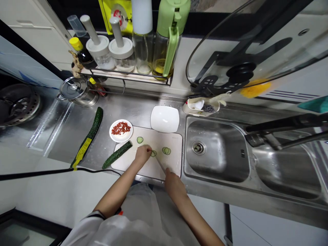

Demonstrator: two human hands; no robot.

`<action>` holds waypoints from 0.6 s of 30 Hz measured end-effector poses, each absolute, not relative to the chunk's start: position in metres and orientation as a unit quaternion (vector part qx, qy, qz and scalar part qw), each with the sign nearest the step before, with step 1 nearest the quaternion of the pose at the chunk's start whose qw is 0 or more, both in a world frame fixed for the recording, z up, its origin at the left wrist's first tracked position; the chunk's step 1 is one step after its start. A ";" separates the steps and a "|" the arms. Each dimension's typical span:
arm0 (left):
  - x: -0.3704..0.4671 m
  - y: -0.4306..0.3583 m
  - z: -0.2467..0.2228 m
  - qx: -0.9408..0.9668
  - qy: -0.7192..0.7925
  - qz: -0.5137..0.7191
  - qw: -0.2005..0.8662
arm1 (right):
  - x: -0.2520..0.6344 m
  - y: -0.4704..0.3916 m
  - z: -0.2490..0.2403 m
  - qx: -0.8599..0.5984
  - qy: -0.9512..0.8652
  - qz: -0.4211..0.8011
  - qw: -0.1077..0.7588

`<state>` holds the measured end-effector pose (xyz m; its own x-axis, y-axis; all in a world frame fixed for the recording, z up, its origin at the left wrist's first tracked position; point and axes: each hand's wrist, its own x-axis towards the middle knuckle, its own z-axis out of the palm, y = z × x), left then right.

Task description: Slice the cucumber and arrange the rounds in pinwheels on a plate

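My right hand (pixel 174 184) is closed round the handle of a knife (pixel 160 164), whose blade points up and left over the white cutting board (pixel 172 139). The blade's tip is beside a few thin cucumber slices (pixel 153 153). Just left of them is my left hand (pixel 142 154), fingers pinched together near a small red bit; whether they grip it is too small to tell. More overlapping slices (pixel 166 150) lie on the board's right part, and a single slice (pixel 139 139) near its upper left. A cut length of cucumber (pixel 117 154) rests across the board's left edge.
Beyond the board are a white plate of chopped red pieces (pixel 112 131) and a bare white dish (pixel 164 119). A whole cucumber (pixel 95 124) with yellow tape lies at left. The sink (pixel 217 150) is at right, a steel pot (pixel 85 97) at back left, and a bottle rack (pixel 128 76) behind.
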<state>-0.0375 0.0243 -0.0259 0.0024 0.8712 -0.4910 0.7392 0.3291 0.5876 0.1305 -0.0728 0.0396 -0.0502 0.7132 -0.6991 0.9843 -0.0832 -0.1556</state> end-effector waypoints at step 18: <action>-0.036 0.026 -0.025 0.586 0.696 0.068 0.409 | 0.133 -0.081 0.053 0.658 0.608 -0.385 0.224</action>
<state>-0.0364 0.0265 -0.0253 0.0214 0.8710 -0.4907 0.7603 0.3045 0.5737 0.1332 -0.0807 0.0534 -0.0349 0.6272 -0.7781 0.9716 -0.1610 -0.1734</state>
